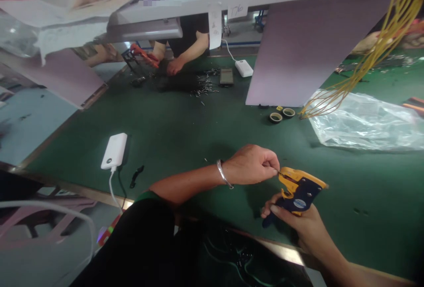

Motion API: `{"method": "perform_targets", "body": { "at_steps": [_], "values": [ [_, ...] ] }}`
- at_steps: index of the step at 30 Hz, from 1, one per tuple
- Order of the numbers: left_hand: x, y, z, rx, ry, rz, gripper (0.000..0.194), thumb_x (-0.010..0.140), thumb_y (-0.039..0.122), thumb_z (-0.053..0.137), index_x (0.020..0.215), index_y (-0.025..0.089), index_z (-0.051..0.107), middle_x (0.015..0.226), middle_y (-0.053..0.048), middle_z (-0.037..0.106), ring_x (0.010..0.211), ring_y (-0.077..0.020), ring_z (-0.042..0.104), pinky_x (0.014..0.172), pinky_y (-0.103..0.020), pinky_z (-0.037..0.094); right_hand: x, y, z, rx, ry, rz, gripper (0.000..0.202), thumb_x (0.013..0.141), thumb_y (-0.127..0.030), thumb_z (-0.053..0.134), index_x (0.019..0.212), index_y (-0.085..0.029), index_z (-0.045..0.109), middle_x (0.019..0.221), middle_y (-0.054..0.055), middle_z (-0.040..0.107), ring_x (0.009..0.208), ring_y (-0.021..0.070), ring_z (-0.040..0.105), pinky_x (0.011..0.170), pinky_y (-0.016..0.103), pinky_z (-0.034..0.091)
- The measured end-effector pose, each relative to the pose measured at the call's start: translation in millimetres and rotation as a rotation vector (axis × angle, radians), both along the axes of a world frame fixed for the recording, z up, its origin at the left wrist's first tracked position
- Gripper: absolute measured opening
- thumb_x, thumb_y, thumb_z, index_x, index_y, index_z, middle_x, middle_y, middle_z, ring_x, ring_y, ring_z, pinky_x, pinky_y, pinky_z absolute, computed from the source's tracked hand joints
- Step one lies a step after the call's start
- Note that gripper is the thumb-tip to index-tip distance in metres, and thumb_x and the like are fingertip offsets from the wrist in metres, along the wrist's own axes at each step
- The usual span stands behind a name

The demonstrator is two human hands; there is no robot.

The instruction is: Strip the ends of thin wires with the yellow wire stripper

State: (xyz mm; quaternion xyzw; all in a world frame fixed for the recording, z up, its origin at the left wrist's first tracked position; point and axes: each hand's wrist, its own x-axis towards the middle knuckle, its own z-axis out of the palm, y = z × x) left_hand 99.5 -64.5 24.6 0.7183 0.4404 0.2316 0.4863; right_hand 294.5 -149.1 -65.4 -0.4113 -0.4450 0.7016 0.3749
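Note:
My right hand (306, 225) is wrapped round the handles of a yellow and dark blue wire stripper (303, 190), held over the green table near its front edge. The stripper's jaw end points left, towards my left hand (253, 164). Thumb and forefinger of that hand are pinched together right at the jaws. Whatever lies between those fingertips is too small and hidden to make out. A silver bangle (224, 174) circles my left wrist.
Yellow wires (367, 66) hang at the right above a clear plastic bag (364, 121). Two tape rolls (275, 117) lie behind my hands. A white power bank (114, 150) with a cable is at left. Across the table (165, 132), a person's hands work near scattered small metal parts (206, 86).

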Motion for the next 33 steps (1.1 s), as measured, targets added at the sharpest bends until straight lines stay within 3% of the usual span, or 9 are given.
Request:
{"method": "perform_targets", "body": {
  "at_steps": [25, 33],
  "values": [
    [-2, 0, 3.1, 0.034, 0.083, -0.026, 0.008, 0.078, 0.015, 0.062, 0.082, 0.015, 0.069, 0.064, 0.003, 0.059, 0.062, -0.0080, 0.051, 0.064, -0.021, 0.038, -2, -5, -12.5, 0.059, -0.058, -0.101, 0.025, 0.079, -0.040, 0.081, 0.082, -0.019, 0.066, 0.069, 0.009, 0.068, 0.063, 0.0283, 0.065, 0.061, 0.039, 0.057],
    [-1, -2, 5.7, 0.088, 0.146, -0.128, 0.015, 0.086, 0.021, 0.059, 0.091, 0.016, 0.072, 0.069, 0.001, 0.063, 0.064, -0.0091, 0.051, 0.064, -0.021, 0.036, 4, -12, -18.4, 0.140, -0.109, -0.135, 0.024, 0.084, -0.041, 0.077, 0.083, -0.019, 0.068, 0.072, 0.007, 0.068, 0.066, 0.0262, 0.064, 0.065, 0.037, 0.055]
  ]
}}
